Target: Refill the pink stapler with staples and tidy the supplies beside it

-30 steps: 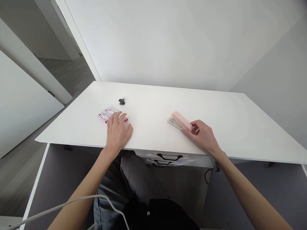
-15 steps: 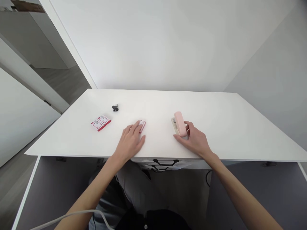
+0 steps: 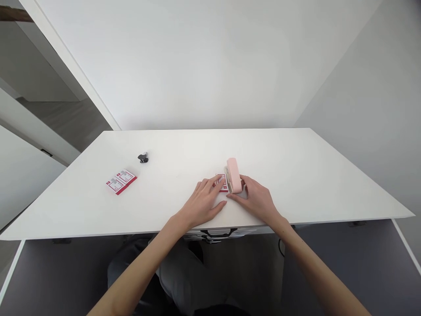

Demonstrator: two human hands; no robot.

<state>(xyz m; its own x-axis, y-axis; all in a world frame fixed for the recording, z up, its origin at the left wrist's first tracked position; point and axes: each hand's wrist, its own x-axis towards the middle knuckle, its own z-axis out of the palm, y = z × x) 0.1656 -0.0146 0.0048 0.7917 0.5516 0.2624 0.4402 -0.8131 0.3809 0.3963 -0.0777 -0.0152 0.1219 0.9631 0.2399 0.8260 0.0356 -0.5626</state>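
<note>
A pink stapler [image 3: 233, 174] lies on the white desk [image 3: 296, 175], pointing away from me. My right hand [image 3: 256, 201] curls round its near end and holds it. A small red and white box [image 3: 222, 181] sits just left of the stapler. My left hand [image 3: 202, 204] lies over the box's near side, fingers stretched flat and fingertips touching it. Two more red and white boxes [image 3: 120, 181] rest side by side at the left of the desk.
A small black clip [image 3: 143, 157] lies behind the two boxes at the left. A drawer with a black handle [image 3: 215, 232] sits under the desk's front edge, above my knees. White walls close the back and the right side.
My left hand slid one red and white box from the pile at the left across the desk to the stapler. My right hand turned the stapler to point away and drew it leftward.
</note>
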